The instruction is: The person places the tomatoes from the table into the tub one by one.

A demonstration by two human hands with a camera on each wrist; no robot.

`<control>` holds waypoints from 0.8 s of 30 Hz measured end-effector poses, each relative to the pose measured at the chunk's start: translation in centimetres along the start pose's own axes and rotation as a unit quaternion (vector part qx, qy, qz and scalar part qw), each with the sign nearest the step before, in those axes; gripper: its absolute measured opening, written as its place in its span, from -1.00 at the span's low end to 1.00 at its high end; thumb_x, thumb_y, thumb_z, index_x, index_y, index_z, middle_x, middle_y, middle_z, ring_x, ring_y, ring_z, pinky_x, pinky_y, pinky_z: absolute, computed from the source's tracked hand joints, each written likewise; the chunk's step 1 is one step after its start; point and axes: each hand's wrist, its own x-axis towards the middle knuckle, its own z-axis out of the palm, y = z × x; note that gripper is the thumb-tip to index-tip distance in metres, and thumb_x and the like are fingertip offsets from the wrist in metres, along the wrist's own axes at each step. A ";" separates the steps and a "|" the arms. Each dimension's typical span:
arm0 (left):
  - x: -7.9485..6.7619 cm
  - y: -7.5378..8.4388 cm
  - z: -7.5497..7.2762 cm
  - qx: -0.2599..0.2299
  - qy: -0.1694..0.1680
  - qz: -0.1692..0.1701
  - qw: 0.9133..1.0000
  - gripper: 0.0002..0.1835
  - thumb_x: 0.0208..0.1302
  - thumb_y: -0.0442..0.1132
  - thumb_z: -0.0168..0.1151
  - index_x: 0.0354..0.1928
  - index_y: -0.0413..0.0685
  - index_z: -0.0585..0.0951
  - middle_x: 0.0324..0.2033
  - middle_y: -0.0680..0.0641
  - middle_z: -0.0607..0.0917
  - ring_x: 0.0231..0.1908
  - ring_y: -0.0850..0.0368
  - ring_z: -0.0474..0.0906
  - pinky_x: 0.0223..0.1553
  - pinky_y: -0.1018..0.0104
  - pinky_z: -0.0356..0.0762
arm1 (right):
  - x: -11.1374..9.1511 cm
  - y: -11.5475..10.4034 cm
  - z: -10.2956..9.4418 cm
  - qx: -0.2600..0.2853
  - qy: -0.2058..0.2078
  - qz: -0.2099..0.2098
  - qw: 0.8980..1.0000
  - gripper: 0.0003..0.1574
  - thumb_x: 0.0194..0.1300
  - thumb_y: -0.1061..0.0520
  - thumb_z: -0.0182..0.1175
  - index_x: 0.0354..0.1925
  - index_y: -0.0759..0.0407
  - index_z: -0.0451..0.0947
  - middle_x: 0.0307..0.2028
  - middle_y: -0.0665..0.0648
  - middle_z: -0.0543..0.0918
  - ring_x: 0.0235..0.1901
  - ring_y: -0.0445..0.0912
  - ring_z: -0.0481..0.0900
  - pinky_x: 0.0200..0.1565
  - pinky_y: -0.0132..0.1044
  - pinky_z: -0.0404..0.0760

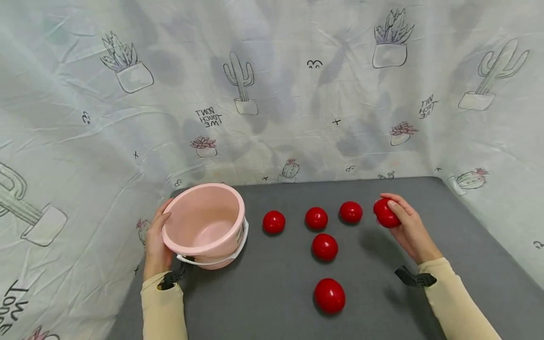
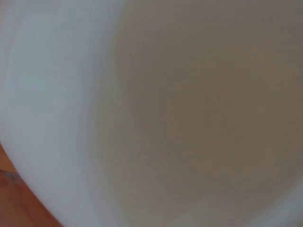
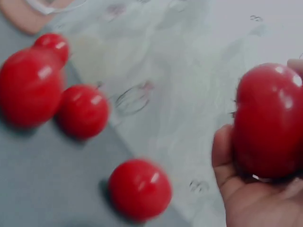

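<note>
Left hand (image 1: 157, 243): curled at left rim of pink bucket (image 1: 191, 210); some fingers hidden behind the wall, exact spread can't be told
Right hand (image 1: 411, 232): thumb and fingers closed around held red ball (image 1: 386, 213), raised over the right part of gray table (image 1: 272, 302)
Bucket spot: left side of table; mouth turned up and toward camera, base contact can't be told
Loose red balls (image 1: 329, 296): five on table; three in a rear row, one just in front of the row's middle ball, one nearer the camera
Rear edge: table meets printed fabric (image 1: 280, 94) just behind the row; fabric also rises at both sides
Room: gray strip between bucket and leftmost ball; wider gray stretches in front of bucket and between front ball and right forearm
Ball finish: smooth, glossy, bright highlights; held one looks oblong from right wrist, notched at one edge with tiny dark spikes
Bucket build: looks like plastic, round, rolled rim, white handle (image 1: 243, 243) hanging at near side
Fabric texture: wrinkled, pale, drawn cacti and potted succulents
Fabric text: "DON'T TOUCH ME", looks reversed, repeated
Bucket label: dark-and-light patch by handle, unreadable
Left wrist view: blurred pale curved surface, orange-brown patch at lower left corner
</note>
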 end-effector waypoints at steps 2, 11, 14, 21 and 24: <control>-0.1 0.0 -0.2 0.000 0.006 0.001 1.000 -0.50 0.60 -0.07 -0.26 0.50 0.14 0.27 0.43 0.07 0.30 0.35 0.21 0.29 0.26 0.41 0.35 | 1.6 -0.7 0.7 0.025 -0.003 -0.008 1.000 -0.56 0.61 0.09 -0.09 0.37 0.03 0.29 0.18 -0.02 0.40 0.05 -0.19 0.52 0.01 -0.40 0.68; -0.1 -0.1 0.0 0.018 0.009 -0.001 1.000 -0.49 0.60 -0.05 -0.29 0.51 0.18 0.27 0.47 0.06 0.28 0.37 0.20 0.28 0.27 0.42 0.38 | 7.3 -3.2 3.4 0.069 -0.007 -0.076 0.995 -0.62 0.55 0.19 0.02 0.27 0.16 0.36 0.19 0.12 0.51 0.13 -0.05 0.64 0.16 -0.35 0.63; -0.1 -0.1 0.0 0.022 0.013 -0.003 1.000 -0.49 0.60 -0.05 -0.30 0.51 0.19 0.28 0.48 0.06 0.28 0.39 0.20 0.27 0.27 0.44 0.37 | 8.3 -4.0 4.1 0.066 -0.013 -0.078 0.995 -0.60 0.54 0.18 0.04 0.28 0.16 0.37 0.17 0.13 0.53 0.11 -0.04 0.62 0.12 -0.35 0.66; 0.1 -0.1 -0.1 0.021 0.005 0.001 1.000 -0.49 0.60 -0.06 -0.29 0.51 0.19 0.28 0.48 0.05 0.28 0.40 0.19 0.27 0.29 0.42 0.35 | 9.3 -4.9 5.3 0.049 -0.021 -0.071 0.996 -0.61 0.52 0.16 0.08 0.26 0.15 0.42 0.16 0.14 0.56 0.06 -0.05 0.64 0.08 -0.32 0.68; 0.2 -0.1 -0.2 0.017 0.002 0.000 1.000 -0.49 0.60 -0.05 -0.28 0.51 0.20 0.28 0.48 0.06 0.27 0.40 0.20 0.26 0.30 0.40 0.33 | 9.5 -5.1 5.8 0.039 -0.022 -0.063 0.997 -0.60 0.52 0.15 0.09 0.26 0.14 0.43 0.17 0.14 0.56 0.06 -0.05 0.64 0.07 -0.32 0.69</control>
